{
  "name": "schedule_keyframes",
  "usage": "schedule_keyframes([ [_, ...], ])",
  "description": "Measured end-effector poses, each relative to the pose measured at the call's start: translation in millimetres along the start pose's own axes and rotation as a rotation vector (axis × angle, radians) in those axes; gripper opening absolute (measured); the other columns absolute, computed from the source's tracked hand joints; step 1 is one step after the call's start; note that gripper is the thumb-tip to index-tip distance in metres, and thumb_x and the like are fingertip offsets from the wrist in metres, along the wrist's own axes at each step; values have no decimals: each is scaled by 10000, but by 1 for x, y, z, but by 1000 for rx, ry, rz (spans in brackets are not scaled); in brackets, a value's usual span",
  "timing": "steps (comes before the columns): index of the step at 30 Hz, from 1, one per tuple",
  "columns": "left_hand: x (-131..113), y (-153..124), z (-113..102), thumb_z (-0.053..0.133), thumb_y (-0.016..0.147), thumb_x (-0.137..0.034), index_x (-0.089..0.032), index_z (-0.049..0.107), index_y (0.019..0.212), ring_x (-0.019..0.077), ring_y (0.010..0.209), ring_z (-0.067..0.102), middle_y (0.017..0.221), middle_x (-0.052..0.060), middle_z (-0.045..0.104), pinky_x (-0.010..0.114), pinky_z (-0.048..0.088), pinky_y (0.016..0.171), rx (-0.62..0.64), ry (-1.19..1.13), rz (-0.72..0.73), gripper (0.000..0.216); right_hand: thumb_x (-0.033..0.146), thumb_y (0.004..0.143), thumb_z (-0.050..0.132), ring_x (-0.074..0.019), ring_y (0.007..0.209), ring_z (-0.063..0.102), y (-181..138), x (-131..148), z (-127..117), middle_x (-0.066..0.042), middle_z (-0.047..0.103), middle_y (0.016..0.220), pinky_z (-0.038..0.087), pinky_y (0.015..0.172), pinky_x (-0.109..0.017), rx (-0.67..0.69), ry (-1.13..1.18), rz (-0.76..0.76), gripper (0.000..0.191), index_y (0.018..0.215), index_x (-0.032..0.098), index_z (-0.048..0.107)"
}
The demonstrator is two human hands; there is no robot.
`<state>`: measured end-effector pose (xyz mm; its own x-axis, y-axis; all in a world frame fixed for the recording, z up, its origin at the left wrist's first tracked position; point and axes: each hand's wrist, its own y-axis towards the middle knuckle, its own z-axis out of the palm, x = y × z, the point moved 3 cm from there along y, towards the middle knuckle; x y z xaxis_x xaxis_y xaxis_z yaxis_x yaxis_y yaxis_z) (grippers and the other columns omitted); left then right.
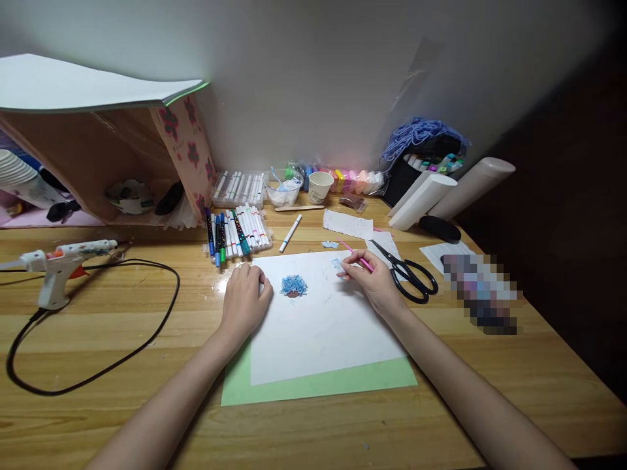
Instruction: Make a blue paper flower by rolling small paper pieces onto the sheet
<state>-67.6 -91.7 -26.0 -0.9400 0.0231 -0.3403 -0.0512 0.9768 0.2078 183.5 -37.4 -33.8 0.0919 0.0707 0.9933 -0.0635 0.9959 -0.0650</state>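
Observation:
My right hand (pixel 369 279) pinches a thin pink stick-like tool (pixel 365 263) above the upper right of a white sheet of paper (pixel 313 346). A small pale-blue scrap (pixel 337 264) is at its fingertips; whether they grip it I cannot tell. On the sheet's left edge rests my left hand (pixel 246 294), its fingers curled in and holding nothing visible. Between the hands, on the sheet, lies a small tuft of blue crumbs (pixel 293 284) with a brown base (pixel 294 294). Under the white sheet, a green sheet (pixel 323 386) shows along the front.
Black-handled scissors (pixel 411 274) lie right of the sheet, near torn paper strips (pixel 349 224). Behind are markers (pixel 240 232), a paper cup (pixel 321 187) and a plastic bowl (pixel 283 189). A glue gun (pixel 61 267) with a looped cord is at left, white rolls (pixel 424 201) at right.

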Motion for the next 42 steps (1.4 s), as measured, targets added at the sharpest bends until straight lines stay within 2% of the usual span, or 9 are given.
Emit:
schedule_keyframes([
  [4,-14,-7,-10,429,900,-238,-198,485,789,207,827,491,840,47,558,336,377,730,-51,-250,37,130,366,649,779,-104,613,639,-14,6,16,9,620,790,538,606,-246,55,-38,-15,345,784,187,517],
  [10,-43,-27,-12,515,889,-340,-198,553,899,190,885,514,914,42,587,323,409,775,137,-551,117,147,314,770,692,-116,679,629,-46,8,51,-11,628,826,533,643,-251,223,-107,-66,215,814,198,517],
  [15,-46,-35,-10,529,874,-292,-190,552,821,170,815,530,837,24,592,301,413,728,200,-648,51,117,270,816,643,-142,766,630,-63,8,62,-19,620,836,539,700,-270,266,-213,-168,120,834,209,542],
  [22,-43,-37,-7,535,861,-303,-186,589,817,147,740,545,801,14,607,271,426,675,324,-813,-78,135,223,836,609,-156,797,640,-67,6,62,-27,627,853,552,734,-300,291,-326,-280,63,865,212,555],
  [25,-35,-31,-4,560,835,-287,-184,610,794,152,718,553,773,14,618,274,420,653,351,-782,-99,122,249,888,548,-161,841,666,-65,4,57,-43,647,953,560,768,-320,267,-309,-253,89,973,226,561],
  [29,-25,-24,-6,585,812,-259,-201,642,757,174,780,551,785,16,620,301,408,696,300,-565,-53,97,290,955,426,-151,800,680,-61,1,49,-41,667,979,569,744,-332,248,-230,-214,187,1080,246,558],
  [32,-23,-23,-5,581,813,-245,-214,650,766,177,781,542,773,12,611,303,400,681,277,-481,-47,89,293,968,377,-159,765,647,-61,2,44,-39,657,892,547,696,-339,269,-281,-314,271,1133,259,589],
  [36,-23,-23,-2,574,818,-240,-212,643,774,170,767,539,756,8,599,294,394,665,234,-437,-53,86,264,959,381,-166,717,569,-62,6,42,-34,597,776,482,665,-337,307,-393,-501,275,1005,245,651],
  [42,-21,-21,-1,574,820,-230,-206,632,772,151,728,520,740,-2,585,276,381,640,188,-438,-80,79,219,957,373,-147,694,537,-60,1,43,-26,565,767,437,627,-298,360,-373,-428,231,920,223,601],
])
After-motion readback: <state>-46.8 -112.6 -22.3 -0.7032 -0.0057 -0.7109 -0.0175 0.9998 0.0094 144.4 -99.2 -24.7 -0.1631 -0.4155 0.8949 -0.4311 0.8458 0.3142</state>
